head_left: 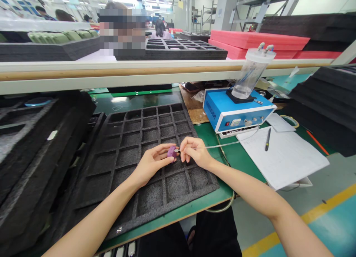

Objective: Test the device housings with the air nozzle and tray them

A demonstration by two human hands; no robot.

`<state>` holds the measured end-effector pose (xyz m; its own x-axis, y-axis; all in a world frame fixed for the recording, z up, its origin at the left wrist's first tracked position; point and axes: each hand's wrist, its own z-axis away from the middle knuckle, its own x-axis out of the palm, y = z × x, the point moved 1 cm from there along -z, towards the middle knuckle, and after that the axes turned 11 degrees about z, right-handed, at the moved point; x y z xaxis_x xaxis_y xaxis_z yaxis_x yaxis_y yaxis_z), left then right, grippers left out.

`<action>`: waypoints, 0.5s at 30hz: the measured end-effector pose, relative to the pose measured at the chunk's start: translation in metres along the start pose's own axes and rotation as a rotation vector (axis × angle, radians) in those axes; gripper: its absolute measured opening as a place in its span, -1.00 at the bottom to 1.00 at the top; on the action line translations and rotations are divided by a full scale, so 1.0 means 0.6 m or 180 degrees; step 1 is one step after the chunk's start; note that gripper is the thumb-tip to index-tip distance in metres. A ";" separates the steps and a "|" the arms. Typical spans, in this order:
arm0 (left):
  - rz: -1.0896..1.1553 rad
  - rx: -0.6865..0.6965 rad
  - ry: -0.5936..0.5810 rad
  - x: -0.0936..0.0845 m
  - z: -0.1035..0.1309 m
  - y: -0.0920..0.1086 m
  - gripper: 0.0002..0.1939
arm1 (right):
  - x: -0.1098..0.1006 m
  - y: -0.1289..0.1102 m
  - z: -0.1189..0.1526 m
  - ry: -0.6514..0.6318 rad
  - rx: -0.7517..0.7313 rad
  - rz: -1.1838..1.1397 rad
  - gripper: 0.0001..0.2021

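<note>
My left hand (157,158) grips a small purple rounded piece (172,152) between thumb and fingers. In my right hand (194,150), closed fingers hold a thin clear tube (219,145) with a narrow tip (177,150). That tip meets the purple piece or lies just beside it; I cannot tell whether it is inserted. From my right hand the tube runs to the front of a blue machine (236,108). Both hands are above a black foam tray (164,175) divided into square compartments.
A clear cylinder (251,75) with fittings on its lid stands tilted in view on the machine. Paper sheets (283,157) and a pen (267,139) lie at right. Stacked foam trays (36,157) rise at left. A white rail (167,72) crosses behind; people sit beyond it.
</note>
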<state>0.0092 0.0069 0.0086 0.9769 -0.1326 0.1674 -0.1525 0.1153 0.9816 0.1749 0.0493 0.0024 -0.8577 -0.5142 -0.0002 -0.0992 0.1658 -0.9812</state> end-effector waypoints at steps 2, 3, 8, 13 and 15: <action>0.0017 -0.0005 -0.0011 -0.001 0.000 0.000 -0.46 | 0.000 0.000 0.000 0.0004 0.0005 0.0011 -0.96; 0.0036 -0.0009 -0.0019 -0.001 0.000 -0.001 -0.47 | 0.001 -0.001 0.000 0.0002 0.0009 0.0005 -0.96; 0.0110 -0.0009 -0.0028 -0.002 -0.001 -0.001 -0.49 | 0.001 -0.003 -0.001 0.0013 0.0029 -0.0009 -0.95; 0.0032 0.0016 -0.0008 0.001 0.000 0.002 -0.49 | 0.001 -0.003 -0.001 -0.0007 0.0028 0.0000 -0.96; 0.0025 0.0014 -0.0010 0.001 0.000 0.002 -0.49 | 0.001 -0.003 -0.001 -0.0010 0.0025 0.0001 -0.96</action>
<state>0.0096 0.0072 0.0098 0.9752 -0.1349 0.1753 -0.1607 0.1119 0.9806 0.1744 0.0490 0.0044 -0.8561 -0.5168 -0.0012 -0.0948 0.1594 -0.9827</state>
